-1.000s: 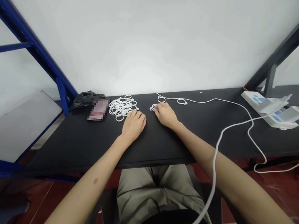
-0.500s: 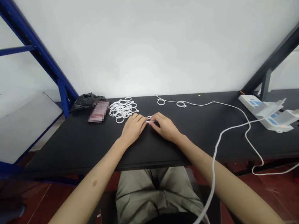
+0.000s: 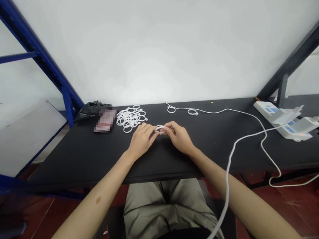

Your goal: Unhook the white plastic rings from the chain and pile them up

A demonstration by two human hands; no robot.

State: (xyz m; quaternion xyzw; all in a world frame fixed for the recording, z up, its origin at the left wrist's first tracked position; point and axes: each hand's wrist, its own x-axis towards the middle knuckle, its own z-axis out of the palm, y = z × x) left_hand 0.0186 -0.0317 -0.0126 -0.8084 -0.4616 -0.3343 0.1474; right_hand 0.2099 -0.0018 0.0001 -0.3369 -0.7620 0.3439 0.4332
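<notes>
Between my two hands, just above the black table, is a white curtain ring (image 3: 159, 128). My left hand (image 3: 143, 137) pinches its left side between thumb and fingers. On the opposite side, the fingertips of my right hand (image 3: 178, 136) grip its right edge, hiding that part. A heap of similar white rings (image 3: 128, 118) lies to the left, close to my left hand. Farther back, two separate rings rest on the table: one ring (image 3: 171, 112) by the end of a thin cable, another ring (image 3: 192, 112) to its right.
A black plastic bag (image 3: 92, 109) and a pixelated pinkish object (image 3: 105, 120) lie at the left of the black table (image 3: 92, 162). On the right is a power strip (image 3: 283, 121) with plugs. A thick white cable (image 3: 228, 180) hangs across my right forearm. Blue posts (image 3: 41, 52) border the left.
The ring between my hands has tilted, so its round opening shows more. My fingers have shifted slightly around it. The heap and the two separate rings stay in place.
</notes>
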